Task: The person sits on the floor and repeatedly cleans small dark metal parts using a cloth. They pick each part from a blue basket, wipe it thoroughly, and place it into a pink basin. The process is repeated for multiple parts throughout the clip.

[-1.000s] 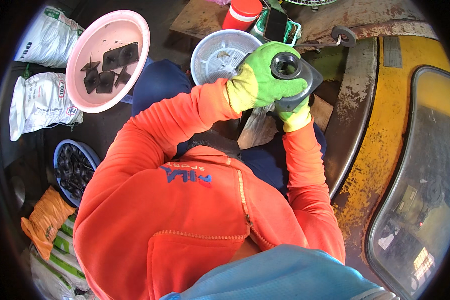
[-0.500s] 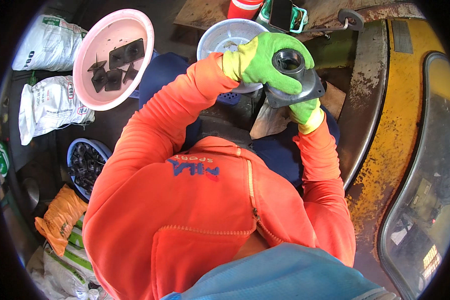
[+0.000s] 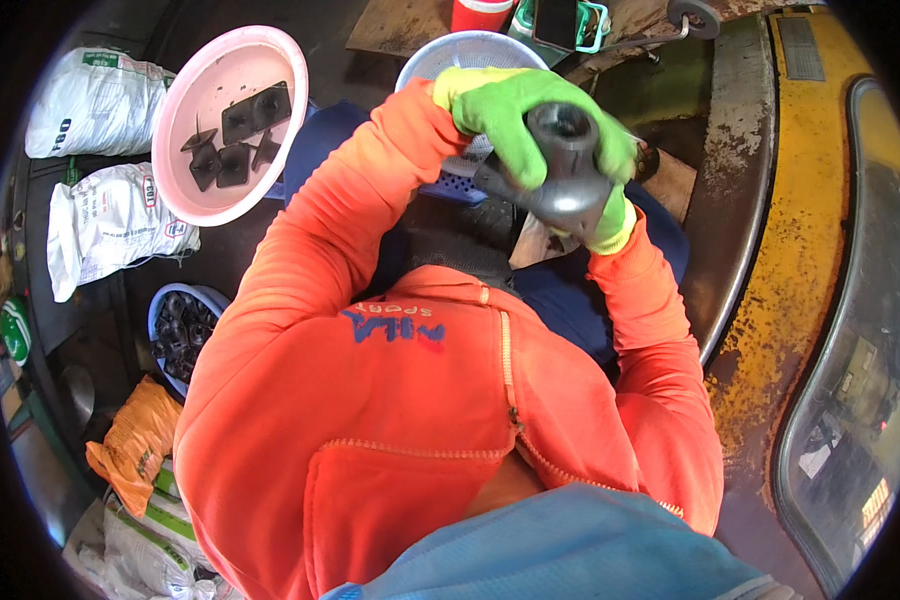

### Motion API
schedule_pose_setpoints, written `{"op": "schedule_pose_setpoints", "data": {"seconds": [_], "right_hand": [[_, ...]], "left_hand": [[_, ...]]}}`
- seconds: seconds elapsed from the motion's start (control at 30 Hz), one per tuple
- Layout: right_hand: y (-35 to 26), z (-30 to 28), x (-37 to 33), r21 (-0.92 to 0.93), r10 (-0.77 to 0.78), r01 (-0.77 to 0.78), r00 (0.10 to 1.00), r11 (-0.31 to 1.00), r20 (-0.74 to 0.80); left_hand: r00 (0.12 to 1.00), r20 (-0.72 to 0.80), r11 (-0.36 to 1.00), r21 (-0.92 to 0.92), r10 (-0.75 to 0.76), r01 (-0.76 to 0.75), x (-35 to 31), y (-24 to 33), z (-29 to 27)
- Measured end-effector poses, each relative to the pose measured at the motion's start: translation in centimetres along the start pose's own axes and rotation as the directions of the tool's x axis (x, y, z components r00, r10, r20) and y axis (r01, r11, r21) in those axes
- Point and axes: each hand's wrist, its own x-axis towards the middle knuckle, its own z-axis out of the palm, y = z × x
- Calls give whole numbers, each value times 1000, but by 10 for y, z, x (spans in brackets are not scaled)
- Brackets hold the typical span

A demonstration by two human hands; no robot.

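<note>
Both my hands wear green gloves with yellow cuffs. Between them is a black rubber boot (image 3: 567, 200) with a round hollow neck turned up toward me and a wider base. My left hand (image 3: 505, 112) reaches over the boot from the left, its fingers wrapped round the neck. Lower down on the right, my right hand (image 3: 615, 222) grips the base from below, and the boot hides most of its fingers. The boot's underside and far edge are out of sight. Its surface is a little blurred.
A pink basin (image 3: 173, 180) at left holds several black square-based parts. Behind my hands stands a pale mesh basket (image 3: 430, 62). A blue basket (image 3: 218, 297) of black parts is lower left, near white sacks (image 3: 110, 215). A rusty yellow machine (image 3: 770, 340) borders my right.
The boot has been turned and tilted, so its flat square flange no longer shows as before. My left fingers have shifted round the neck. The view has moved slightly.
</note>
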Motion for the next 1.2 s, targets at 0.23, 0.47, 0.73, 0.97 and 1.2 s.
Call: {"op": "schedule_pose_setpoints", "data": {"seconds": [0.23, 0.47, 0.73, 0.97, 1.2], "right_hand": [[25, -5, 27, -79, -79, 53, 920, 995, -384], [23, 12, 9, 437, 172, 19, 903, 899, -393], [36, 21, 9, 895, 242, 199, 919, 399, -312], [20, 1, 21, 15, 140, -143, 939, 990, -314], [-2, -7, 27, 55, 67, -56, 972, 997, -226]], "left_hand": [[765, -643, 996, 85, 36, 25, 20, -20, 27], [569, -642, 786, 618, 514, -14, 21, -42, 44], [441, -858, 956, 293, 264, -4, 26, -35, 61], [414, -851, 928, 371, 322, 40, 26, -38, 55], [608, -722, 890, 452, 332, 51, 10, -31, 39]]}}
